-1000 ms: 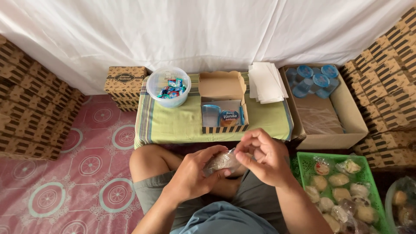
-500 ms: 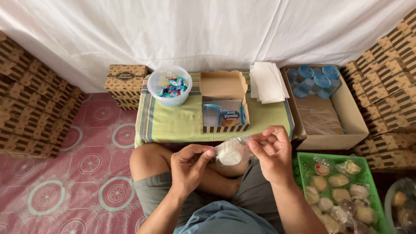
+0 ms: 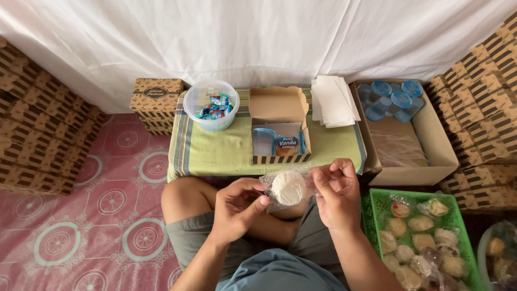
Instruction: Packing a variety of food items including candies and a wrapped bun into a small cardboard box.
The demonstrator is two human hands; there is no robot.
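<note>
White cloth hangs behind a low table (image 3: 215, 153) spread with green cloth, and stacked patterned cartons line both sides of the pink floor mat. On the table stand an open snack box (image 3: 279, 129) with a carton and cup already inside, a bowl (image 3: 211, 105) of small sweets and a pile of white papers (image 3: 332, 101). Both hands work over the lap: the left hand (image 3: 235, 207) pinches the near edge of a clear wrapper holding a round white cake (image 3: 288, 187), and the right hand (image 3: 336, 193) grips the wrapper's other side with thumb and forefinger. The cake sits between the 2 hands, just below the box's front wall. To handle it well, I judge the fingers should stay on the plastic edges, not press the soft cake, and keep it level. A green basket (image 3: 377, 202) of more wrapped cakes lies at the right, beside a carton (image 3: 439, 145) of blue-lidded cups.
</note>
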